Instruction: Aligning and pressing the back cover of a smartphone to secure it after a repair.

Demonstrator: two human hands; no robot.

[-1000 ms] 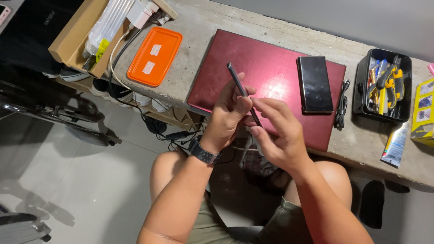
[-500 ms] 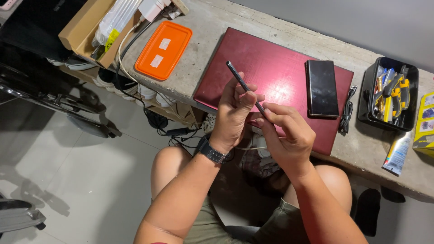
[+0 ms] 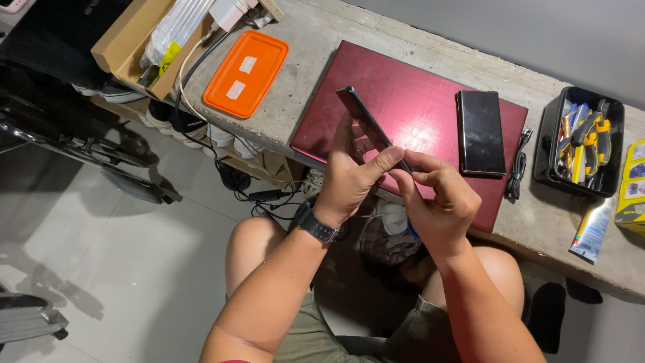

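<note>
— Concrete, was it, that bench?

— Yes, grey and rough, over a pale tiled floor. A red laptop lay on it, with an orange lid beside.

— Containers?

— A black tray held pliers; a cardboard box held bagged parts.

— The hands?

— Left hand and right hand both closed around a dark phone, tilted edge-up above the laptop.

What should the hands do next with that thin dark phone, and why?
Probably keep the left hand steady and let the right hand's fingers work along the lower edge of the phone, since both hands hold it edge-on above the red laptop.
</note>
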